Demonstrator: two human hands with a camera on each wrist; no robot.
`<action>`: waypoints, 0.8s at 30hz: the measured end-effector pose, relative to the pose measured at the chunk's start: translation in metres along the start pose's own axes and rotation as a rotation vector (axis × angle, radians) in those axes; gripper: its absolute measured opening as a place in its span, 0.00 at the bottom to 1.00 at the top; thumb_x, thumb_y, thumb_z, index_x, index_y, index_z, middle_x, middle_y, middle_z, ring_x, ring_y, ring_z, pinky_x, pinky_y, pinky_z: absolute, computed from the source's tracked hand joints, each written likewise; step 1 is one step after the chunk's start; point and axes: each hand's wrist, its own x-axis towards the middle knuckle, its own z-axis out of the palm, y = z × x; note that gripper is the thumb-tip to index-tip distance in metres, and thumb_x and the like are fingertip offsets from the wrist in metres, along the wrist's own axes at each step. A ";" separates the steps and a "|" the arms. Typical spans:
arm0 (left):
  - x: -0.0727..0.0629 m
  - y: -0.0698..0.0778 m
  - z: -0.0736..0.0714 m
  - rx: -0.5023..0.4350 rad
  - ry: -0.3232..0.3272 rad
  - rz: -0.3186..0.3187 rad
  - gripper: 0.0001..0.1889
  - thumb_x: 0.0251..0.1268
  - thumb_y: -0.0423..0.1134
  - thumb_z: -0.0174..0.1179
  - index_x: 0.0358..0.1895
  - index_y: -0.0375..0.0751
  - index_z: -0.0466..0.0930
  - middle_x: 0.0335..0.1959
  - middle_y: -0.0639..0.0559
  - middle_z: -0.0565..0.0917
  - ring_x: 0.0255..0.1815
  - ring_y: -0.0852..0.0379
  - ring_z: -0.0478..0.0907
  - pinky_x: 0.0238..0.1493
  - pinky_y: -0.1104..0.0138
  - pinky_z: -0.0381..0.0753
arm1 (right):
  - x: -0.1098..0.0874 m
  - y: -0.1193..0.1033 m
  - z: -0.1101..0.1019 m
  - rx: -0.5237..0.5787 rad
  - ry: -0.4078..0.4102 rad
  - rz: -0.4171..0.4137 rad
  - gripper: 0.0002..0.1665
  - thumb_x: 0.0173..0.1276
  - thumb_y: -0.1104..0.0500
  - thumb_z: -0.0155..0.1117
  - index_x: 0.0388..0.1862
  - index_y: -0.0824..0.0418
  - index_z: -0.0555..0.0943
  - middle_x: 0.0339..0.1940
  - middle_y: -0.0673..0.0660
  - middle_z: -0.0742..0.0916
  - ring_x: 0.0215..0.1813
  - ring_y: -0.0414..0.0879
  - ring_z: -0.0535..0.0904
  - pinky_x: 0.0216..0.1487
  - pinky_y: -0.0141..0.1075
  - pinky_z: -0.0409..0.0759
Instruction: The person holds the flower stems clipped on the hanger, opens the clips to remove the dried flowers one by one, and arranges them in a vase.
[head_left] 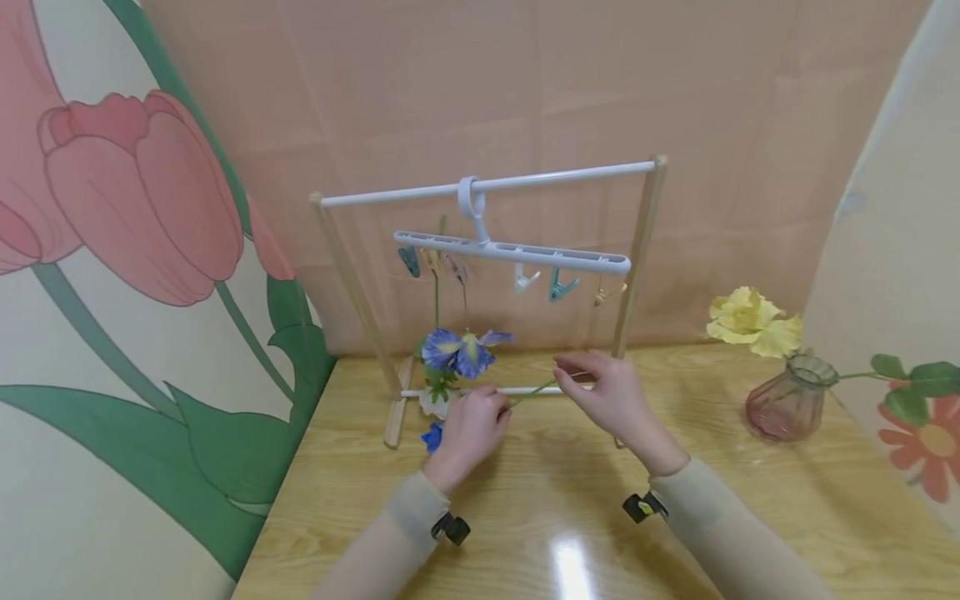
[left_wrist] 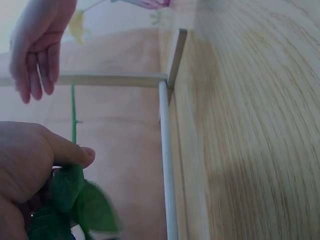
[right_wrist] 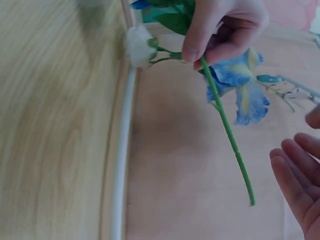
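My left hand (head_left: 468,423) pinches a green flower stem (right_wrist: 230,137) between thumb and fingers. Green leaves (left_wrist: 95,207) stick out below that thumb. A white bloom (right_wrist: 140,46) and a blue bloom (head_left: 432,437) show beside the left hand. The bare end of the stem points toward my right hand (head_left: 611,400), which is apart from it with fingers extended and holds nothing. Behind the left hand, a blue-and-yellow iris (head_left: 461,352) hangs head down, its stem rising to a clothespin (head_left: 432,260) under the white hanger (head_left: 517,252).
A wooden stand with a white top bar (head_left: 562,177) carries the hanger. Several other clothespins, including a teal one (head_left: 558,287), dangle from it. On the right, a pink glass vase (head_left: 787,404) stands on the wooden table (head_left: 337,500), with a yellow flower (head_left: 752,321) by it.
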 end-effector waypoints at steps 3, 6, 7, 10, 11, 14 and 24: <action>-0.002 0.000 -0.002 0.014 -0.015 0.011 0.03 0.65 0.36 0.75 0.34 0.49 0.93 0.32 0.57 0.86 0.32 0.59 0.84 0.31 0.64 0.85 | -0.008 0.003 0.002 -0.021 -0.054 -0.050 0.11 0.68 0.66 0.77 0.49 0.64 0.92 0.43 0.57 0.93 0.40 0.50 0.92 0.39 0.37 0.91; -0.004 0.001 -0.004 0.036 -0.032 0.024 0.04 0.66 0.36 0.76 0.33 0.49 0.93 0.33 0.57 0.86 0.35 0.58 0.85 0.33 0.65 0.86 | -0.014 0.003 0.004 -0.076 -0.105 -0.091 0.13 0.65 0.64 0.80 0.49 0.62 0.92 0.46 0.57 0.93 0.41 0.52 0.91 0.39 0.40 0.91; -0.004 0.001 -0.004 0.045 -0.036 0.030 0.04 0.66 0.36 0.76 0.33 0.49 0.93 0.33 0.57 0.86 0.35 0.58 0.85 0.34 0.65 0.87 | -0.016 0.003 0.005 -0.095 -0.123 -0.106 0.14 0.65 0.64 0.81 0.49 0.62 0.92 0.46 0.57 0.93 0.42 0.52 0.91 0.40 0.41 0.91; -0.005 0.003 -0.005 0.080 -0.037 0.057 0.04 0.65 0.36 0.77 0.32 0.48 0.93 0.33 0.56 0.86 0.37 0.58 0.84 0.35 0.65 0.87 | -0.021 0.000 0.007 -0.164 -0.187 -0.144 0.15 0.63 0.61 0.83 0.49 0.60 0.92 0.46 0.56 0.93 0.45 0.52 0.91 0.43 0.44 0.91; -0.005 0.004 -0.005 0.090 -0.035 0.068 0.04 0.65 0.36 0.77 0.32 0.48 0.93 0.33 0.56 0.85 0.37 0.58 0.84 0.36 0.65 0.87 | -0.023 -0.001 0.007 -0.181 -0.212 -0.151 0.15 0.64 0.60 0.83 0.49 0.60 0.92 0.47 0.56 0.93 0.46 0.52 0.91 0.44 0.45 0.91; -0.005 0.006 -0.006 0.108 -0.023 0.097 0.05 0.64 0.36 0.77 0.31 0.48 0.92 0.32 0.56 0.84 0.36 0.58 0.83 0.35 0.65 0.86 | -0.026 -0.004 0.010 -0.225 -0.272 -0.158 0.15 0.64 0.58 0.83 0.49 0.57 0.93 0.47 0.55 0.93 0.48 0.51 0.91 0.47 0.45 0.90; -0.004 0.011 -0.008 0.116 -0.017 0.134 0.05 0.63 0.36 0.78 0.31 0.50 0.93 0.32 0.57 0.84 0.36 0.60 0.83 0.35 0.68 0.85 | -0.030 -0.006 0.017 -0.309 -0.341 -0.118 0.12 0.65 0.56 0.83 0.47 0.54 0.93 0.47 0.52 0.93 0.50 0.50 0.90 0.51 0.47 0.89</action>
